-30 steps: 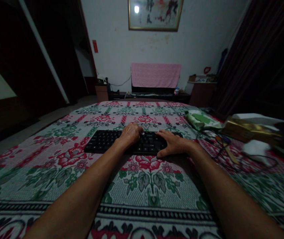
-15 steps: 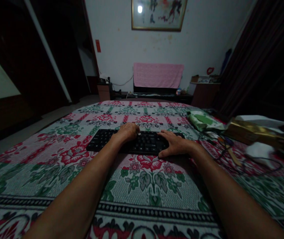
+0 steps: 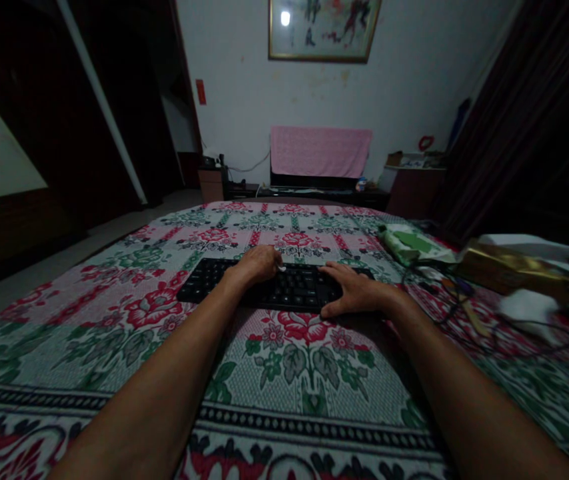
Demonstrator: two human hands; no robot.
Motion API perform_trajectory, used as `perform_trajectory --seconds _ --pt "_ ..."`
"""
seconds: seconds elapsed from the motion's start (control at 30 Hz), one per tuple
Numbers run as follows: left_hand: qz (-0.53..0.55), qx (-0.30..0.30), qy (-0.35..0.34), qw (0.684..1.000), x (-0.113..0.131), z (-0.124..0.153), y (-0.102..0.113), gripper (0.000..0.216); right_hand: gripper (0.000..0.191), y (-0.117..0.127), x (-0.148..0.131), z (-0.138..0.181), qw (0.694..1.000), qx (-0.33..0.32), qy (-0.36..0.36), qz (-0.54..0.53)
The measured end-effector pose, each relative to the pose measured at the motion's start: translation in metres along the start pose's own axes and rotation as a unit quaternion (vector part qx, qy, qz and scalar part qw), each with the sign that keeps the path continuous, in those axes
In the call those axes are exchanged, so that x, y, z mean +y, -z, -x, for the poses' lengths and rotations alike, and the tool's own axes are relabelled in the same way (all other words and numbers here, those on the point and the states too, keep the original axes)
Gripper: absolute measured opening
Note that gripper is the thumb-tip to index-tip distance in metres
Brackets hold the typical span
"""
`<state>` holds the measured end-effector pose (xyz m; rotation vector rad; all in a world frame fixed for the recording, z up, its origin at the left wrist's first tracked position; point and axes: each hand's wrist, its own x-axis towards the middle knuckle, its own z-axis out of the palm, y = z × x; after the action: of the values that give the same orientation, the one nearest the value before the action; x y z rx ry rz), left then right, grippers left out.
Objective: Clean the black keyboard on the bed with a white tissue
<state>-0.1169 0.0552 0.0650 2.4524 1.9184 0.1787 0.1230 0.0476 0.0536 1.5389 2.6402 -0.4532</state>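
Note:
A black keyboard (image 3: 204, 280) lies on a floral bed cover (image 3: 294, 373). My left hand (image 3: 256, 265) rests on the middle of the keys. Its fingers are curled, and a tiny white bit (image 3: 281, 268) shows at the fingertips. My right hand (image 3: 352, 292) lies flat on the right part of the keyboard, fingers stretched out and thumb at the front edge. Both forearms reach in from the bottom of the view.
To the right on the cover lie a green-and-white packet (image 3: 412, 243), tangled cables (image 3: 464, 307), a gold box (image 3: 514, 270) and something white (image 3: 527, 307). Beyond the bed stands a low cabinet with a pink cloth (image 3: 320, 151). The room is dim.
My left hand has slid slightly to the left over the keys. The right hand stays flat in place. The view has drifted a little.

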Motion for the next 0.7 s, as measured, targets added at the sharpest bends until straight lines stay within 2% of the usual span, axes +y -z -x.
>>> perform_trajectory --seconds 0.13,0.27,0.4,0.57,0.7 --pt "-0.014 0.011 0.023 1.000 0.002 0.000 0.001 0.034 0.117 0.001 -0.001 0.001 1.000 0.000 -0.003 -0.005" --pt "-0.012 0.045 -0.021 0.999 0.016 0.002 -0.003 0.039 0.118 0.002 -0.002 0.001 1.000 -0.004 -0.005 -0.007" --pt "-0.004 0.038 -0.056 0.998 0.027 0.006 -0.006 0.039 0.118 0.002 -0.002 0.002 1.000 -0.006 -0.007 -0.007" --pt "-0.007 0.009 -0.076 0.997 0.024 0.007 -0.001 0.038 0.119 0.001 -0.001 0.001 1.000 -0.003 -0.004 -0.010" --pt "-0.008 0.034 -0.079 0.996 0.023 0.005 -0.005 0.038 0.119 0.001 0.000 0.001 1.000 -0.004 -0.005 -0.014"
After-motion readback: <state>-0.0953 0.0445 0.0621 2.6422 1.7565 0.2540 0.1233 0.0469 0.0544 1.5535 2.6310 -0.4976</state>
